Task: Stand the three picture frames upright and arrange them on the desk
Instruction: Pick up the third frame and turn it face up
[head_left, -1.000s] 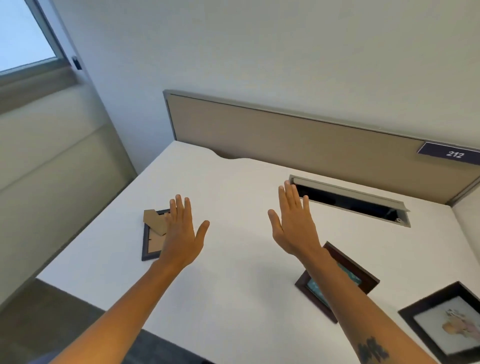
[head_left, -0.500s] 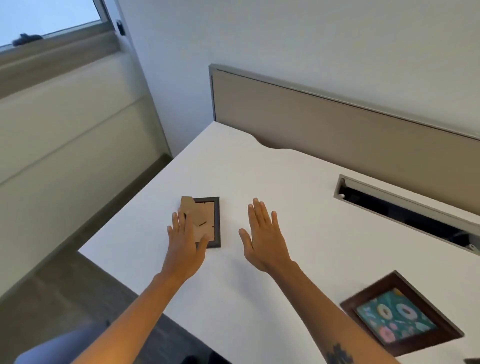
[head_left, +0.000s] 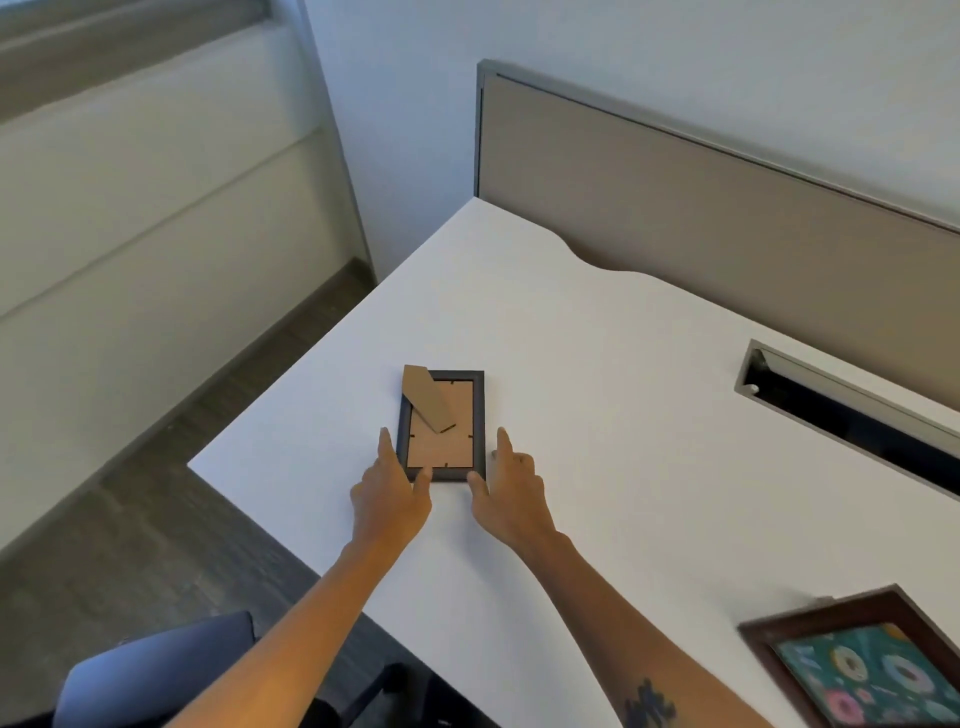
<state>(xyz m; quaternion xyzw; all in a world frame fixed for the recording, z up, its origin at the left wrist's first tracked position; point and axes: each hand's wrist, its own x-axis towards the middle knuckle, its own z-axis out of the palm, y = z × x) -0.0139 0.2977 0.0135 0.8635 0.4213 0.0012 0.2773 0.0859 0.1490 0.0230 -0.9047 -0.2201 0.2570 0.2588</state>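
A small dark picture frame (head_left: 442, 446) lies face down on the white desk (head_left: 597, 364), near its left edge, with its cardboard back and folded stand showing. My left hand (head_left: 390, 500) touches its near left corner, index finger along the left side and thumb on the near edge. My right hand (head_left: 511, 493) holds the near right corner the same way. A brown frame with a doughnut picture (head_left: 862, 667) lies flat, face up, at the bottom right, partly cut off. The third frame is out of view.
A beige partition (head_left: 727, 208) runs along the desk's back edge. An open cable slot (head_left: 852, 415) is sunk into the desk at the right. A blue chair (head_left: 156, 670) stands below the desk's near edge, with dark floor to the left.
My view has swung left and down. Both hands have dropped from hovering flat above the desk and closed in on the small frame's near corners.
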